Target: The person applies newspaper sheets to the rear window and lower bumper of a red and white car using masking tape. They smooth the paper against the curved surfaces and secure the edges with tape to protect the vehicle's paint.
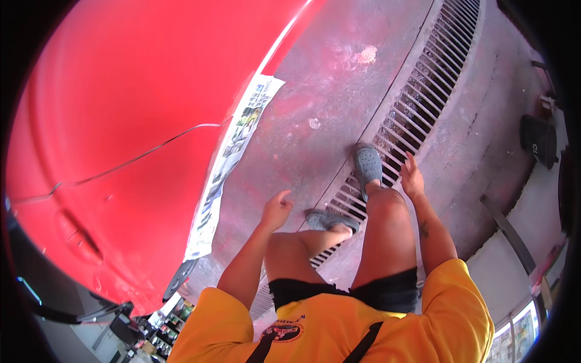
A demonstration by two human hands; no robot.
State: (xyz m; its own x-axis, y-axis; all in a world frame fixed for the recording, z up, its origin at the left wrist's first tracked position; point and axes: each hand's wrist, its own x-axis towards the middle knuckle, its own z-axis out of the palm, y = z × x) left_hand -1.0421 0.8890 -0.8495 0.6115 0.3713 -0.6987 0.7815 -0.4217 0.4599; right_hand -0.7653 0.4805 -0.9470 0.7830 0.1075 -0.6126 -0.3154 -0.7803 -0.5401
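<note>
My left hand [277,209] hangs over the floor between the red car [133,103] and my left leg, fingers partly bent and nothing seen in them. Out past my right knee is my right hand [412,176], above the floor beside the drain grate, with its fingers apart and no object in it. Neither hand touches the car. Its red side panel, crossed by a dark door seam, fills the left of the view. A strip of printed paper [233,154] runs along the panel's lower edge.
A long slatted drain grate [423,91] curves through the grey, red-stained floor [296,139]. My feet, in grey clogs [368,163], are at the grate. A dark object [538,140] lies at far right near a metal bar [508,233]. Small items fill shelves [163,340] at lower left.
</note>
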